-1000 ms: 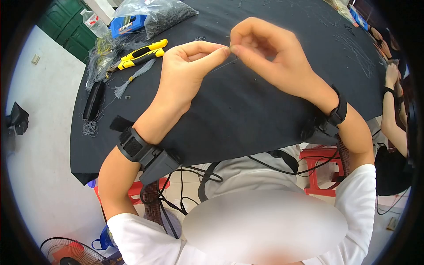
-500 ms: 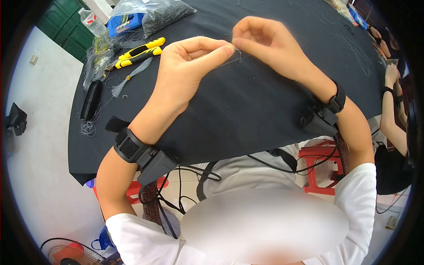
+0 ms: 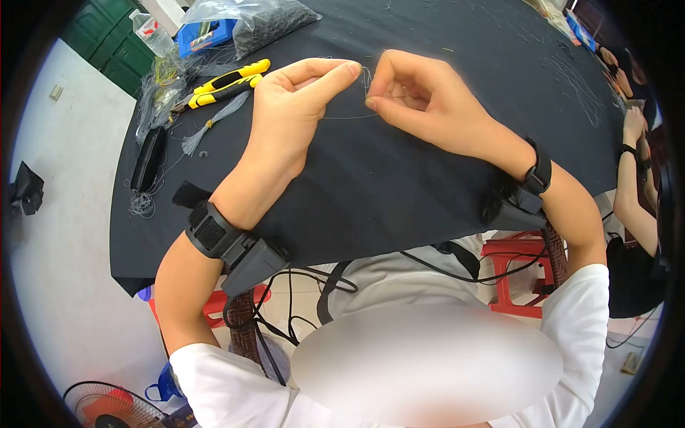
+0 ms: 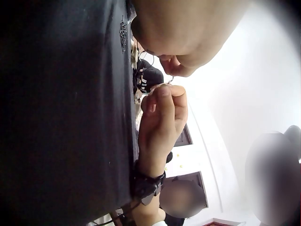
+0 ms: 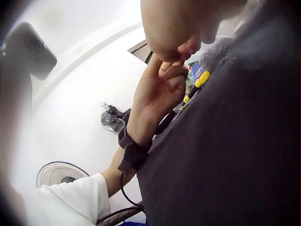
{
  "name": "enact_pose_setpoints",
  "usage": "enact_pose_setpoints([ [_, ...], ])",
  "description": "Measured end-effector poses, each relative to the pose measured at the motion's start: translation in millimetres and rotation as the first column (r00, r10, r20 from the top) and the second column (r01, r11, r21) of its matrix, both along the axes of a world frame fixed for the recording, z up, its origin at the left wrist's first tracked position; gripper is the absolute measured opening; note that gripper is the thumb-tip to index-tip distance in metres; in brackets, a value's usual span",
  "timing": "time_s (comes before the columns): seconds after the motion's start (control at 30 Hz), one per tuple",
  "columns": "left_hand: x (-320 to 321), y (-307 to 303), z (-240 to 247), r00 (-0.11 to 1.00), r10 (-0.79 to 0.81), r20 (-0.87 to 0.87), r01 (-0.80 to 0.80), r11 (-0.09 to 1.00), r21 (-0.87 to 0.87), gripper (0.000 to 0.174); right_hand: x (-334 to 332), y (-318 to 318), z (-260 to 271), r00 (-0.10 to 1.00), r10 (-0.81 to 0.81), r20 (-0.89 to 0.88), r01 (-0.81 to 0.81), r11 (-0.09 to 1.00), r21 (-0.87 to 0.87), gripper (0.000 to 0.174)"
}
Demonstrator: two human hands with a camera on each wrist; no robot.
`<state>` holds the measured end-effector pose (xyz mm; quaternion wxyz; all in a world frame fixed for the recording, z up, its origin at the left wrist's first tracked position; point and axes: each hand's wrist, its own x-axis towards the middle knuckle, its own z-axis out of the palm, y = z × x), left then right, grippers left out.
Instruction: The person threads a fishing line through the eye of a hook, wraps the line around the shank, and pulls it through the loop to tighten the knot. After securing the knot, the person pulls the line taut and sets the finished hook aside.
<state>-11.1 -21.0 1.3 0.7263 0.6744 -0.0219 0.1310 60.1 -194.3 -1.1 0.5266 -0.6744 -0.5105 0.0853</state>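
A thin, translucent fishing line [image 3: 349,118] runs between the two hands above the black-covered table. Thumb and index fingertip of the left hand [image 3: 285,100] pinch it, and a small loop rises by those fingertips. The right hand [image 3: 424,96] pinches the line too, thumb against index, slightly lower and to the right; its other fingers curl loosely. From the left wrist, a tiny shiny piece [image 4: 171,79] shows between the two sets of fingertips. In the right wrist view, the left hand [image 5: 157,94] is partly covered by the near right hand [image 5: 181,23].
Yellow-and-black pliers [image 3: 228,85], a tied bundle of grey line [image 3: 210,127] and a black cylindrical item [image 3: 148,160] lie left. Behind are a plastic bag of dark bits [image 3: 275,28], a blue case [image 3: 203,37] and a bottle [image 3: 151,32]. Loose strands [image 3: 571,85] lie right.
The fingertips were together a second ago and have come apart. The right hand has dropped toward the body, and a loop of line shows between the hands. The left hand has shifted slightly left.
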Motion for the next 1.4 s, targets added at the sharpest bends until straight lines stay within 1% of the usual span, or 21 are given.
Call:
enact_pose_setpoints([
  [0.07, 0, -2, 1, 1.0, 0.009, 0.015, -0.009, 1.0, 0.018, 0.015, -3, -1, 4, 0.998, -0.011, 0.06, 0.012, 1.0, -0.006, 0.007],
  [0.17, 0, -3, 1, 0.999, 0.0, 0.047, -0.001, 1.0, 0.026, 0.015, -5, 0, 6, 0.982, -0.054, 0.179, 0.044, 0.997, 0.061, 0.007],
  [0.27, -2, -5, 2, 0.998, -0.044, 0.053, 0.04, 0.996, 0.074, 0.015, -2, 1, 11, 0.943, -0.093, 0.319, 0.043, 0.986, 0.161, 0.007],
  [0.37, -3, -7, 4, 0.998, -0.063, 0.024, 0.06, 0.989, 0.138, 0.015, 5, -3, 16, 0.938, -0.125, 0.322, 0.073, 0.983, 0.17, 0.008],
  [0.47, 0, -7, -4, 0.989, -0.136, 0.063, 0.121, 0.973, 0.196, 0.017, 10, -3, 15, 0.935, -0.149, 0.321, 0.088, 0.977, 0.196, 0.009],
  [0.5, 0, -7, -3, 0.987, -0.149, 0.066, 0.134, 0.973, 0.189, 0.017, 12, -4, 15, 0.929, -0.157, 0.334, 0.099, 0.978, 0.183, 0.01],
  [0.6, -1, -8, -1, 0.983, -0.171, 0.06, 0.159, 0.972, 0.172, 0.019, 14, -7, 17, 0.954, -0.135, 0.267, 0.116, 0.99, 0.085, 0.009],
  [0.7, -4, -8, 4, 0.984, -0.171, 0.046, 0.161, 0.973, 0.162, 0.02, 20, -2, 9, 0.973, -0.133, 0.186, 0.1, 0.979, 0.18, 0.013],
  [0.8, -3, -7, 3, 0.984, -0.162, 0.075, 0.15, 0.979, 0.141, 0.021, 23, -2, 6, 0.993, -0.089, 0.074, 0.078, 0.987, 0.142, 0.014],
  [0.87, -2, -6, 2, 0.983, -0.151, 0.105, 0.138, 0.983, 0.123, 0.021, 23, -1, 3, 0.997, -0.075, 0.032, 0.07, 0.99, 0.126, 0.014],
  [0.97, -1, -4, 2, 0.987, -0.125, 0.105, 0.112, 0.986, 0.126, 0.021, 22, -1, 0, 0.997, -0.057, -0.055, 0.061, 0.996, 0.063, 0.014],
  [1.0, -1, -4, 2, 0.988, -0.117, 0.1, 0.106, 0.989, 0.103, 0.019, 21, -1, -1, 0.995, -0.054, -0.088, 0.057, 0.998, 0.036, 0.014],
  [1.07, -1, -4, 3, 0.991, -0.101, 0.089, 0.096, 0.994, 0.059, 0.016, 16, 0, -1, 0.99, -0.032, -0.141, 0.037, 0.999, 0.032, 0.013],
  [1.1, 0, -4, 2, 0.99, -0.093, 0.101, 0.086, 0.994, 0.072, 0.018, 15, 0, -1, 0.986, -0.022, -0.167, 0.027, 0.999, 0.03, 0.013],
  [1.2, 1, -4, 0, 0.991, -0.062, 0.121, 0.052, 0.995, 0.089, 0.021, 12, 1, -2, 0.984, -0.004, -0.178, 0.006, 1.0, 0.007, 0.011],
  [1.3, 1, -4, 1, 0.994, -0.021, 0.111, 0.012, 0.997, 0.08, 0.02, 6, 3, -7, 0.984, 0.042, -0.172, -0.027, 0.996, 0.089, 0.01],
  [1.4, 0, -3, 2, 0.996, 0.015, 0.091, -0.022, 0.996, 0.081, 0.019, 1, 4, -9, 0.993, 0.032, -0.115, -0.021, 0.995, 0.095, 0.009],
])
